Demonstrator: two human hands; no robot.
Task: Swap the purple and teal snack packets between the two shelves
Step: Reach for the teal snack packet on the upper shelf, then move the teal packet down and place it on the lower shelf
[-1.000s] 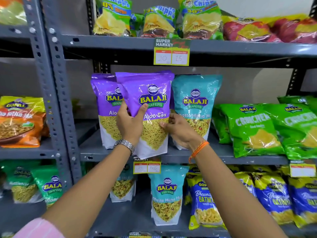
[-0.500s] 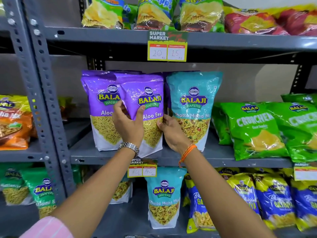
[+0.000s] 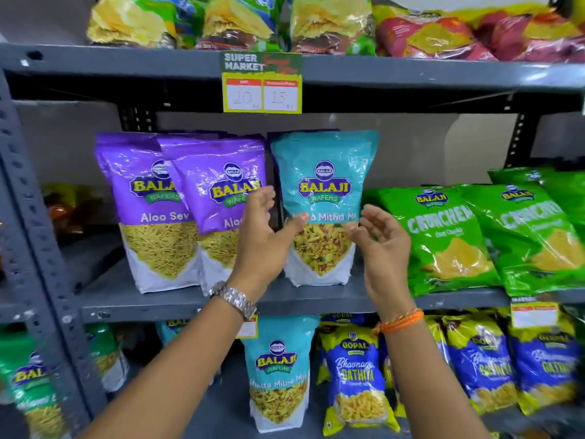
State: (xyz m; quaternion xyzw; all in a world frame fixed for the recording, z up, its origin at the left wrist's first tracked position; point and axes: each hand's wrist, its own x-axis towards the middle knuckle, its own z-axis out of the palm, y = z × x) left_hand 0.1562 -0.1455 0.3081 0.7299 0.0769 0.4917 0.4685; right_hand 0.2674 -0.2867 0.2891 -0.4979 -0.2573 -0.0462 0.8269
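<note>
The upright teal plastic snack packet [image 3: 324, 198], printed "Balaji Wafers", stands on the grey metal middle shelf [image 3: 316, 301], and both hands frame it. The left hand [image 3: 262, 245] sits at the packet's left edge, fingers spread, thumb reaching across the lower front of the packet; whether the thumb touches the film I cannot tell. The right hand [image 3: 378, 245] hovers at the packet's right edge, palm turned inward, fingers loosely curled and apart, closed on nothing. Neither grip has pinched the packet. The mirrored, open hands suggest a two-sided hold is being prepared: a tall, soft pouch is likely to sag or tip if taken by one edge.

Just left of the teal packet stand two glossy purple plastic "Aloo Sev" snack packets [image 3: 152, 210], the nearer one overlapping the other and partly hidden behind the left hand. They stand upright with labels forward, as shelf stock normally faces.

Directly below the teal packet, on the grey lower shelf [image 3: 205, 419], stands a second teal snack packet [image 3: 278, 372] of the same kind, beside blue and yellow Gopal packets [image 3: 357, 375]. So teal stock sits on both levels and the visible purple only on the middle one. By my reading, the upper teal packet is the one still out of place.
</note>
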